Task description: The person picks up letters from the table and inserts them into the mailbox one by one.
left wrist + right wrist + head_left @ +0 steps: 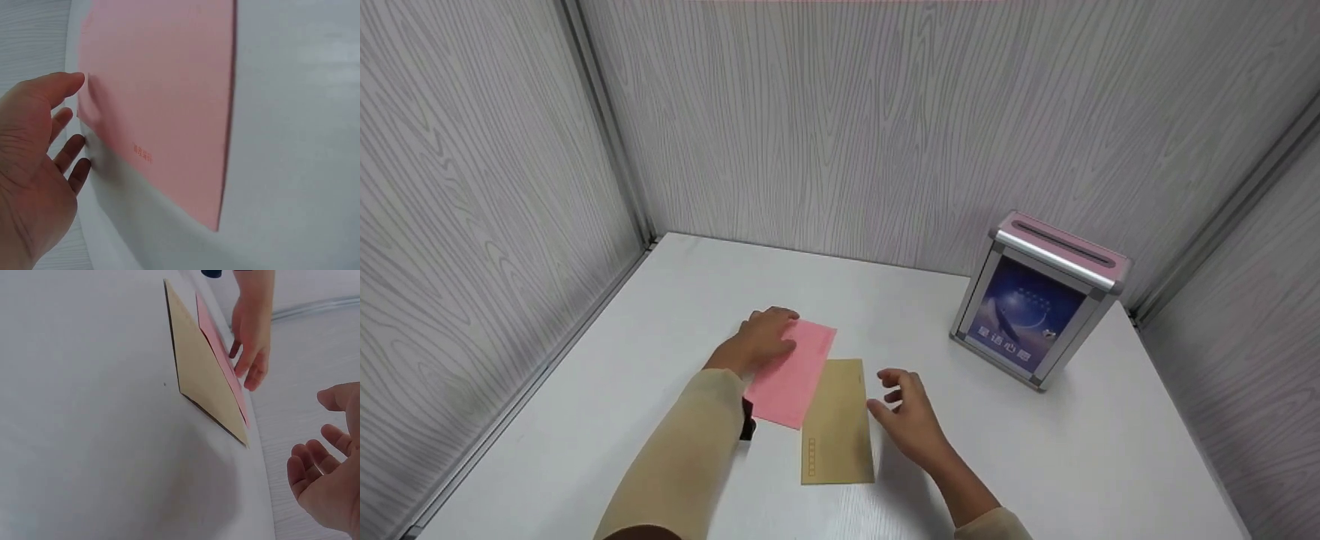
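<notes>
At lower centre of head frame, pink env. (791, 379) is laid on white table (1110, 450), its right edge lapped over upper-left part of tan env. (840, 427). Left hand (761, 337) is placed over pink env.'s upper-left edge, thumb & fingers spread; nothing seen pinched, thumb contact can't be told. Right hand (911, 416) is held just right of tan env., fingers loosely bent, thumb apart, nothing gripped.

Handling (judged): both prob. v. light, thin, bendy; easily creased, apt to slide on smooth tabletop. Best taken by a long edge, thumb above, fingers beneath; flat corners prob. hard to lift w/o a slight slide. Contents, if any, can't be told.

Views: slotted box (1027, 315), right of head frame, is shown there only. By left wrist cam, small red print (143, 153) is made legible as a mark near pink env.'s lower edge; tan env. is left out. By right wrist cam, both hands are caught, plus dark shadow lines under tan env.'s near edges.
</notes>
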{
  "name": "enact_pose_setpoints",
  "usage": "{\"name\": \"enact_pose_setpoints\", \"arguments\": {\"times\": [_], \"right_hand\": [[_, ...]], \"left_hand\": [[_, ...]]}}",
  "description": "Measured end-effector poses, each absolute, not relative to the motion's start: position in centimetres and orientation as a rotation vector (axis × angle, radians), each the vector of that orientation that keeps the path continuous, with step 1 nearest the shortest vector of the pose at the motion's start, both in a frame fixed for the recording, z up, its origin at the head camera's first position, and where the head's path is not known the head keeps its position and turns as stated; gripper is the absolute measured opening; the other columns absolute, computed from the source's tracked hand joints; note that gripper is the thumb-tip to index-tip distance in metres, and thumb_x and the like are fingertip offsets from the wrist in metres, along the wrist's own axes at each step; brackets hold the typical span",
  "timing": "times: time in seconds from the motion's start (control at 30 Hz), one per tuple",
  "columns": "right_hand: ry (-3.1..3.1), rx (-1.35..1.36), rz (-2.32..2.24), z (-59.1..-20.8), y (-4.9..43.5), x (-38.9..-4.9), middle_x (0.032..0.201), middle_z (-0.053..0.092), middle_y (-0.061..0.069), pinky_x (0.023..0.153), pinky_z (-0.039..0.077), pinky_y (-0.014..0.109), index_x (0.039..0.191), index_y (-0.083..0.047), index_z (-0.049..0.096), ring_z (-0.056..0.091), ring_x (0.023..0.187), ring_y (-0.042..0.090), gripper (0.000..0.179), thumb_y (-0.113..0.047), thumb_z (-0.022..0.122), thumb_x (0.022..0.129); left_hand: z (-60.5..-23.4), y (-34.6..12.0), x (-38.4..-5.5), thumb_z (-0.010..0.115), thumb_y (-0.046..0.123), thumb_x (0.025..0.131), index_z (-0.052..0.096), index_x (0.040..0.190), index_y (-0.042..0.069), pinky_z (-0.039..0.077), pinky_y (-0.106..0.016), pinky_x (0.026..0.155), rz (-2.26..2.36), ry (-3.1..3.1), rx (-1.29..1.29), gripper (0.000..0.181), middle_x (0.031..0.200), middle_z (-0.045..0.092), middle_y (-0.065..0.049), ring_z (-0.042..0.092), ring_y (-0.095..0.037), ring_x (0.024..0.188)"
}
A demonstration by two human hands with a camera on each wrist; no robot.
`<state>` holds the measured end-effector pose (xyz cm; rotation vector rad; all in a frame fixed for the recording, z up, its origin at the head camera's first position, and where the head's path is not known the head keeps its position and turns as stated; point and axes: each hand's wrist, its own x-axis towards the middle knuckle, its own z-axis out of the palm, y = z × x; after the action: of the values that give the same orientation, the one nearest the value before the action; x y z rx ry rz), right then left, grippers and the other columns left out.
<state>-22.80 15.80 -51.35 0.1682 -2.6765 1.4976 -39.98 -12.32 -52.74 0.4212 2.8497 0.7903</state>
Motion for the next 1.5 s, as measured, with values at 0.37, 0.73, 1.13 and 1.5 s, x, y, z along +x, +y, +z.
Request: {"name": "enact_pose_setpoints", "arguments": {"times": [0.37, 0.73, 1.13, 1.5], "right_hand": [[-2.856, 0.315, 1.47, -53.5, 12.2, -23.0, 0.129, 0.053, 0.011, 0.099, 0.052, 0.043, 0.142, -0.011, 0.051, 0.056, 0.116, 0.025, 0.059, -0.031, 0.074, 0.092], [-3.005, 0.234, 1.239, -56.1, 10.8, -23.8, 0.119, 0.053, 0.001, 0.089, 0.05, 0.031, 0.145, -0.011, 0.052, 0.05, 0.101, 0.014, 0.076, -0.037, 0.084, 0.081], [-3.069, 0.277, 1.128, -56.4, 10.8, -24.0, 0.124, 0.047, 0.003, 0.099, 0.048, 0.036, 0.147, -0.013, 0.049, 0.046, 0.108, 0.017, 0.088, -0.048, 0.086, 0.076], [-3.137, 0.356, 1.131, -56.1, 11.4, -23.8, 0.118, 0.042, 0.001, 0.093, 0.046, 0.032, 0.152, -0.017, 0.042, 0.043, 0.107, 0.018, 0.102, -0.056, 0.088, 0.069]], "left_hand": [[-53.3, -12.5, -40.0, 0.066, 0.049, 0.092, 0.045, 0.151, 0.023, 0.034, -0.06, 0.116, 0.674, 2.902, 0.417, 0.068, 0.156, 0.042, -0.002, 0.036, -0.031, 0.143], [-53.6, -12.5, -40.4, 0.078, 0.059, 0.078, 0.051, 0.142, 0.023, 0.045, -0.056, 0.108, 0.74, 2.867, 0.289, 0.078, 0.144, 0.045, -0.003, 0.041, -0.025, 0.128], [-53.0, -12.6, -39.8, 0.081, 0.061, 0.075, 0.052, 0.134, 0.02, 0.046, -0.055, 0.103, 0.774, 2.858, 0.291, 0.077, 0.138, 0.046, -0.004, 0.042, -0.026, 0.125], [-53.4, -12.5, -39.9, 0.082, 0.063, 0.072, 0.05, 0.133, 0.021, 0.048, -0.054, 0.101, 0.734, 2.868, 0.279, 0.081, 0.138, 0.046, -0.004, 0.044, -0.025, 0.125]]}}
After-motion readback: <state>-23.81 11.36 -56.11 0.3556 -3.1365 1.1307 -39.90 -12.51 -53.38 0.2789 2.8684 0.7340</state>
